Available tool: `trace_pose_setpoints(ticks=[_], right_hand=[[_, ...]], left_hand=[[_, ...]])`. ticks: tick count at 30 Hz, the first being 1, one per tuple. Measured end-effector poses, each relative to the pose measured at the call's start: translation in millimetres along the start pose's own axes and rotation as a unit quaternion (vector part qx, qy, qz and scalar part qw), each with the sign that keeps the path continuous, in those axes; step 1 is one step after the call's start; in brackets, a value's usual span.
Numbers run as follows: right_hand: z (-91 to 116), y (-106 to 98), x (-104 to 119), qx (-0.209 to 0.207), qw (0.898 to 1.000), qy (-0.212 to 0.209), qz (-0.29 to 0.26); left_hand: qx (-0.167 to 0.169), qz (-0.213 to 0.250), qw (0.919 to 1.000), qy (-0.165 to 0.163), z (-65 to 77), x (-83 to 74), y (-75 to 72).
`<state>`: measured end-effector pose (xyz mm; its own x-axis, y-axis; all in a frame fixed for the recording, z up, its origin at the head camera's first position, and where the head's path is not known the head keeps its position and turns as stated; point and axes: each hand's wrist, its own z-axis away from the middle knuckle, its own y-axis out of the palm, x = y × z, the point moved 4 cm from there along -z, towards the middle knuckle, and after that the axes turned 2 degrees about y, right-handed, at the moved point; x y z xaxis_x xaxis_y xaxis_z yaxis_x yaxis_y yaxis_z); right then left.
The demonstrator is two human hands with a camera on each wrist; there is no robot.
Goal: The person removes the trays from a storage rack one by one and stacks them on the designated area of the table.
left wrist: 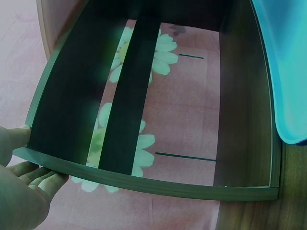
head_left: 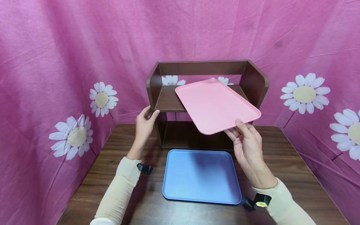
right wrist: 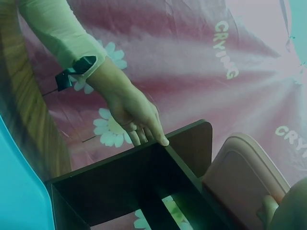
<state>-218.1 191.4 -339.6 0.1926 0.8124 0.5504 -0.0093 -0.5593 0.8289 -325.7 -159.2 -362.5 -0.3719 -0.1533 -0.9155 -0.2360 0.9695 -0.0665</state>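
Note:
My right hand (head_left: 248,147) pinches the near edge of a pink tray (head_left: 216,106), thumb on top and fingers underneath. That tray is tilted above the upper board of a brown two-tier shelf (head_left: 201,68), its far corner over the board. At the shelf's left side my left hand (head_left: 144,123) grips the panel where the upper board meets it; in the left wrist view the thumb and fingers of the left hand (left wrist: 29,191) lie on either side of the panel's edge. Flat on the table in front of the shelf lies a blue tray (head_left: 201,176).
A brown wooden table (head_left: 92,187) carries the shelf and the blue tray. Pink cloth (head_left: 118,37) with large white daisies hangs behind and at both sides. The shelf's lower compartment (head_left: 194,134) lies partly behind the pink tray.

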Motion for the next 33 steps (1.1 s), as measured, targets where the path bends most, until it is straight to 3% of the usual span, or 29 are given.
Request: trace_pose_setpoints(ticks=[27,33], right_hand=[[2,1,24,0.022,0.999,-0.011,0.025],[3,0,30,0.023,1.000,-0.004,0.021]], left_hand=[[0.005,-0.001,0.9998,-0.019,-1.6,-0.3,-0.9],[0.003,0.004,1.0000,-0.004,-2.1,-0.4,-0.2]])
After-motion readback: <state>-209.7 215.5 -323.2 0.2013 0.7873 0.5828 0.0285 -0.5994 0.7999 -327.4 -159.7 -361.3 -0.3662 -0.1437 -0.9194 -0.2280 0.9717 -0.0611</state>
